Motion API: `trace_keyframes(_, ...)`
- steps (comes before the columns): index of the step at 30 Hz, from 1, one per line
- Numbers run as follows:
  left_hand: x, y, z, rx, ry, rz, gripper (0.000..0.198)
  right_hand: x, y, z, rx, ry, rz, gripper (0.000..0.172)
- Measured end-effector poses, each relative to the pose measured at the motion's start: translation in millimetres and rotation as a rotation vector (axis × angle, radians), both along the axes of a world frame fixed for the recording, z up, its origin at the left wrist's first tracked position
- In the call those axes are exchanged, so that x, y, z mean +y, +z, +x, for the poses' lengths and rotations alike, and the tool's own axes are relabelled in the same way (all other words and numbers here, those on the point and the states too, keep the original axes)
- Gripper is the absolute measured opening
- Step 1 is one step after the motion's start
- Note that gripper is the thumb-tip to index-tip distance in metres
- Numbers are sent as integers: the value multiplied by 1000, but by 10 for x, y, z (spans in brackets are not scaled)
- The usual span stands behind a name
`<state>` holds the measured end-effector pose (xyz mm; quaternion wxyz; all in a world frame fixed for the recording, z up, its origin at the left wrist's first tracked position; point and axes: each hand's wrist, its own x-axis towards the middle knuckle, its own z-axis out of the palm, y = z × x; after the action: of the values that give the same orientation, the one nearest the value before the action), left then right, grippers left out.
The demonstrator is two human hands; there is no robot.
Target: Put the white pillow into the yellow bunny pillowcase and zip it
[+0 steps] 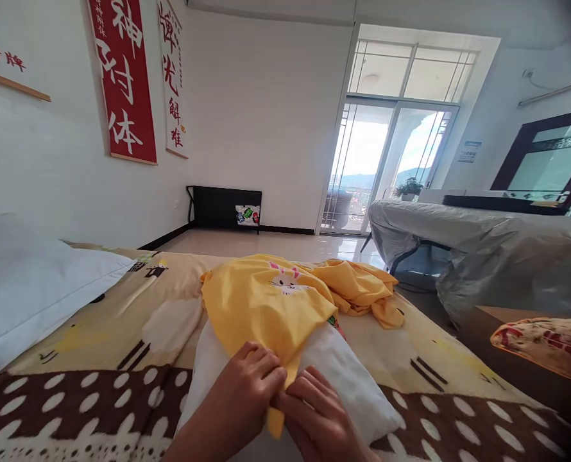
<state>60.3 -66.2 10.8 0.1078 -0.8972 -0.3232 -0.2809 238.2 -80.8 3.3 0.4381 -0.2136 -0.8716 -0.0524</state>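
A yellow pillowcase [251, 301] with a printed cat face lies over the far part of a white pillow [357, 378]. Its near end narrows to a gathered strip between my hands. My left hand [254, 385] closes its fingers on that strip from the left. From the right, my right hand [314, 404] pinches the same cloth, almost touching the left. A short yellow end hangs below the fingers. Another crumpled yellow cloth [357, 285] lies just behind on the right. The pillow's middle is hidden under the case and my hands.
Under everything spreads a patterned blanket [170, 346] with a brown dotted border. A white pillow [35, 282] rests at the left. To the right stand a cardboard box [478, 333] with a patterned cloth bundle [550, 343] and a plastic-covered table [487, 250].
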Motion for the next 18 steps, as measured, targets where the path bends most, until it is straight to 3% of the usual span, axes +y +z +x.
trace_keyframes(3, 22, 0, -34, -69, 2, 39, 12, 113, -67, 34, 25, -107, -54, 24)
trace_keyframes(7, -21, 128, -156, -210, -64, 142, 13, 560, -270, 303, 96, -479, 28, 39)
trace_keyframes(9, -73, 200, -196, -262, -90, 204, 17, 764, -366, 436, 49, -592, 12, 41)
trace_keyframes(14, -205, 340, -214, -234, -101, 327, 21, 998, -531, 588, -18, -665, -112, 33)
trace_keyframes(18, -272, 420, -277, -154, -138, 308, 22, 1027, -563, 657, 21, -771, -64, 31)
